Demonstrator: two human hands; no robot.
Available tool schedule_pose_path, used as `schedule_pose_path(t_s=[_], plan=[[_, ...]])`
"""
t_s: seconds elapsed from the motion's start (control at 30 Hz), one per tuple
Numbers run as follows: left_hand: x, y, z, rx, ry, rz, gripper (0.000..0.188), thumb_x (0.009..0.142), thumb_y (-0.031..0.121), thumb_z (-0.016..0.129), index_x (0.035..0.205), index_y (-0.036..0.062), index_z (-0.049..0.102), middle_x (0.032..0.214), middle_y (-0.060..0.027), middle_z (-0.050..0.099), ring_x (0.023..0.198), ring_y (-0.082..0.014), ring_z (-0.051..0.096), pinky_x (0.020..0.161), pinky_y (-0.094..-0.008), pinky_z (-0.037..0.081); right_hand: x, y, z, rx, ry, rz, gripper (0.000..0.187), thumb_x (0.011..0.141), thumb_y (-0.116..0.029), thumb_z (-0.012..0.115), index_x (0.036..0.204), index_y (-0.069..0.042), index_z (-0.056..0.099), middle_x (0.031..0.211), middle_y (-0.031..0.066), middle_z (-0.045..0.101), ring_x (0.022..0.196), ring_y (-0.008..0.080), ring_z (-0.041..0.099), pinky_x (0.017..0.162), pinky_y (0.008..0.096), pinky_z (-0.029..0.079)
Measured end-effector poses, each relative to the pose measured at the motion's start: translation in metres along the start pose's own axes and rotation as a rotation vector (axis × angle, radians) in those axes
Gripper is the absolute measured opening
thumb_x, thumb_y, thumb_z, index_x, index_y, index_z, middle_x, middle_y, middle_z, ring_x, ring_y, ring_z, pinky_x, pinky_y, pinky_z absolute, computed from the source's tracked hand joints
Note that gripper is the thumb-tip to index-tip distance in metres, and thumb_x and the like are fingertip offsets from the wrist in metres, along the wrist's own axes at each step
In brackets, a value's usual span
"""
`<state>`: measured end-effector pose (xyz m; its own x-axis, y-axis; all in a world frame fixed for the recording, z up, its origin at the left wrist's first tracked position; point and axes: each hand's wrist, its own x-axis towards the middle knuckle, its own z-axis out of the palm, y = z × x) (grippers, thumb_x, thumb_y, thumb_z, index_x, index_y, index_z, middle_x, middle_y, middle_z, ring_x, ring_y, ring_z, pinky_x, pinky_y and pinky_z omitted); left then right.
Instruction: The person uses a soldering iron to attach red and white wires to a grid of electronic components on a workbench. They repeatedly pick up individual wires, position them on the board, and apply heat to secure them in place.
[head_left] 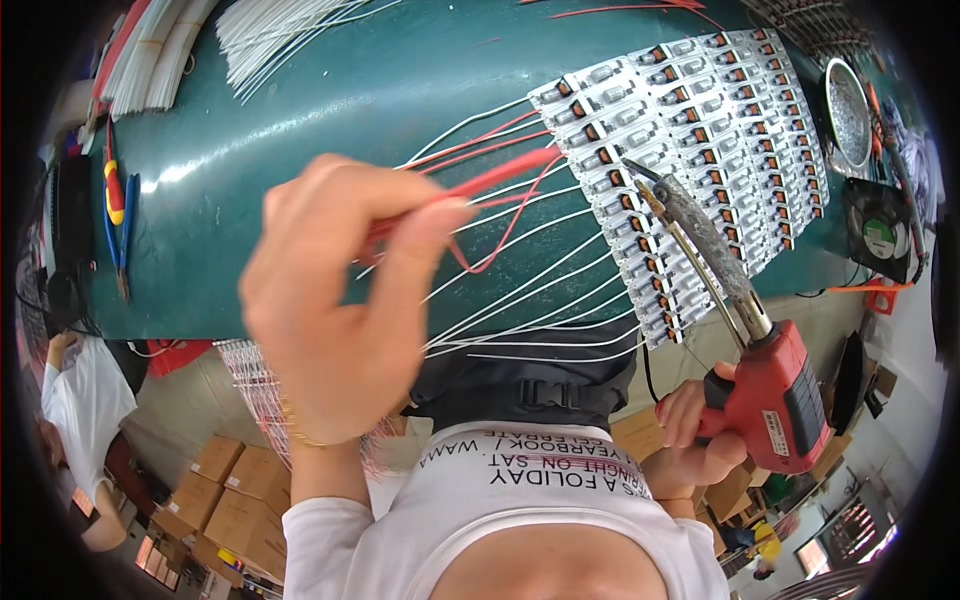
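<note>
My left hand (335, 290), slightly blurred, is closed on several thin red wires (497, 175). One of them loops down below my fingers, and the bundle's far end reaches the left edge of the metal parts. In my right hand (700, 420) is a red and black soldering gun (775, 400), its long tip pointing up and left over the parts' left columns. Whether the tip touches anything cannot be made out. The metal parts (700, 135) lie in rows as a panel, each with orange-brown and black pieces. White wires (530, 285) and a few red ones run left from its edge.
Bundles of white wires (285, 40) lie at the far left of the green table (230, 220). Pliers (125, 235) and a red-yellow-handled tool (113, 190) rest at the left. A metal bowl (848, 110) and a black fan (878, 230) stand right. Cardboard boxes (250, 500) are on the floor; a person (85, 400) is at left.
</note>
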<state>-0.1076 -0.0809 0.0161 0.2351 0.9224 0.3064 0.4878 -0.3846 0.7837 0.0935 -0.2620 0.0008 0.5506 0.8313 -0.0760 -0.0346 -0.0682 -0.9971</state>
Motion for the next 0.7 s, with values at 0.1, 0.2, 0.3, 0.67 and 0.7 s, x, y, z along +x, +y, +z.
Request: schedule_pose_path(t_s=[0.1,0.2,0.3,0.67,0.7], plan=[[0.003,0.006,-0.004,0.013,0.227,-0.093,0.002,0.085,-0.002,0.060,0.083,-0.0020,0.060,0.077,-0.0028,0.056,0.072,-0.0087,0.050,0.068,-0.0184,0.037,-0.004,0.002,-0.010,0.046,-0.020,0.006,0.085,0.079,-0.065,0.055,0.122,0.006,0.039,0.045,-0.0011,0.042,0.036,0.0108,0.040,0.039,0.0243,0.036],[0.000,0.011,-0.029,0.032,0.531,-0.204,0.005,0.089,0.000,0.056,0.087,-0.0015,0.061,0.080,-0.0049,0.059,0.074,-0.0102,0.053,0.071,-0.0190,0.041,-0.003,-0.005,-0.008,0.027,-0.006,0.021,0.087,0.079,-0.066,0.055,0.124,0.006,0.039,0.045,-0.0008,0.042,0.036,0.0109,0.040,0.040,0.0247,0.036],[-0.008,0.011,-0.033,0.053,0.601,-0.107,0.004,0.087,0.003,0.059,0.087,-0.0005,0.061,0.081,-0.0062,0.060,0.075,-0.0112,0.054,0.071,-0.0198,0.042,0.001,-0.007,-0.003,-0.021,-0.008,0.039,0.088,0.078,-0.067,0.054,0.124,0.007,0.039,0.045,-0.0006,0.042,0.036,0.0109,0.039,0.040,0.0246,0.036],[-0.004,-0.011,0.052,0.194,0.004,0.045,0.013,0.076,0.009,0.071,0.071,0.0039,0.060,0.068,-0.0046,0.060,0.064,-0.0224,0.054,0.077,-0.0321,0.038,-0.002,0.032,-0.074,-0.403,-0.378,-0.137,0.088,0.077,-0.067,0.055,0.118,0.009,0.041,0.046,-0.0010,0.043,0.036,0.0108,0.039,0.040,0.0242,0.035],[-0.005,-0.011,0.052,0.189,-0.007,0.045,0.013,0.076,0.009,0.071,0.071,0.0039,0.060,0.068,-0.0047,0.060,0.064,-0.0225,0.054,0.077,-0.0324,0.038,-0.006,0.033,-0.070,-0.437,-0.301,-0.119,0.087,0.077,-0.067,0.055,0.117,0.009,0.042,0.046,-0.0009,0.043,0.036,0.0108,0.040,0.040,0.0241,0.035]])
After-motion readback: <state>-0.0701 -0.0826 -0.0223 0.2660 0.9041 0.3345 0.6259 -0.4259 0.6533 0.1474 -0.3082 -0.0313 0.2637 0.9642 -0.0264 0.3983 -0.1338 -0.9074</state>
